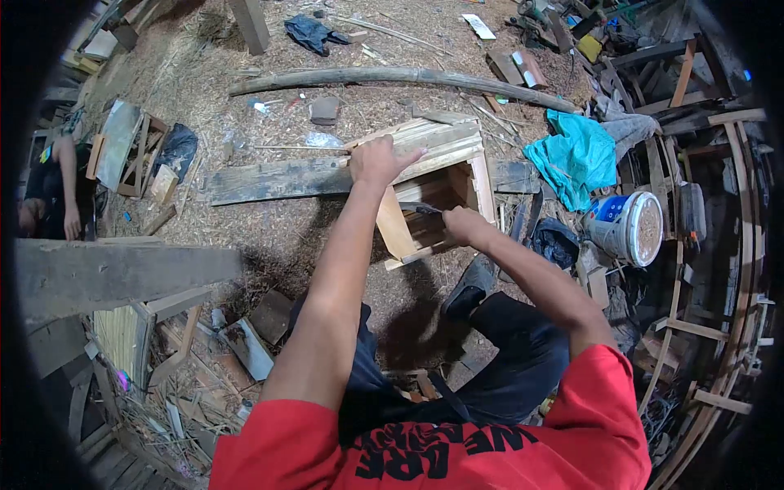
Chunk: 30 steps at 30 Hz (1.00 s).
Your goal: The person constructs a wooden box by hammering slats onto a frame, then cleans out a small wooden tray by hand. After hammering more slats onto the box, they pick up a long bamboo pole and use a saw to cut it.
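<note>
A pale wooden box (441, 161) made of slats lies on its side in front of me, its open face turned toward my body. My left hand (377, 163) grips its upper left edge, with the thumb stretched out along the top slats. At the opening, my right hand (462, 225) is closed around a dark tool (421, 207). The tool points left into the box's mouth; its exact kind is hard to make out. A weathered plank (278, 180) runs beneath or behind the box.
A teal plastic sheet (572, 159) and a white-blue bucket (625, 229) are to the right. A curved pole (400, 76) crosses the shavings-covered floor beyond the box. A thick beam (122, 273) juts in from the left, near another person's hand (72, 222). Scrap wood (245, 347) lies lower left.
</note>
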{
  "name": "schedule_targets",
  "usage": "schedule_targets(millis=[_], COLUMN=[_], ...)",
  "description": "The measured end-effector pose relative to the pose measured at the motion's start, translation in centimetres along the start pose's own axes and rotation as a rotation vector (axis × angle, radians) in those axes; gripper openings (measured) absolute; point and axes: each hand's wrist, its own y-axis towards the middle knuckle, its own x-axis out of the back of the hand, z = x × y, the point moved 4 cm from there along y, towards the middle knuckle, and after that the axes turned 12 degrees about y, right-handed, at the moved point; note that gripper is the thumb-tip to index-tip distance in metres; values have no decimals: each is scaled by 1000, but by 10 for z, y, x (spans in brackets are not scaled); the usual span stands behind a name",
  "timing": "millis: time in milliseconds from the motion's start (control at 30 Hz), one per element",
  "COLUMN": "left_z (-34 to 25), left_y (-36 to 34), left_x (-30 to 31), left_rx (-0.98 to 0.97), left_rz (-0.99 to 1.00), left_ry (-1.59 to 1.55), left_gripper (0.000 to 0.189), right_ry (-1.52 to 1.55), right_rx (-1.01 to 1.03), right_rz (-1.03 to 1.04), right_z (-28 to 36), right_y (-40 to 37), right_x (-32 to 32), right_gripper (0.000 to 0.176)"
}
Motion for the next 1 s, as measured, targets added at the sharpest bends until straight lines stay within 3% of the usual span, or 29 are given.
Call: schedule_targets(millis=[300,400,500,667,733,833,933,1000], left_z=[2,2,3,3,3,2,3,3], left_y=[7,10,9,8,9,11,11,12], left_x=[-8,-7,-8,-7,-5,-4,-6,-7], left_rx=[11,22,3,4,15,19,23,28], left_rz=[21,27,-13,-11,23,27,16,8], left_ry=[18,7,-7,-16,-9,-5,-4,1], left_gripper=[86,86,86,85,87,89,90,90], right_ry=[-372,-237,-283,16,153,373,672,769], right_rx=[74,-29,75,-117,31,87,-20,48], right_rz=[-19,-55,-80,-209,-406,-605,-700,-901], right_z=[-11,-19,-15,-30,-32,-29,-28,-24], right_y=[9,21,28,29,16,2,-8,-8], right_x=[4,0,-2,12,29,34,22,13], right_gripper=[21,20,19,14,21,34,41,32])
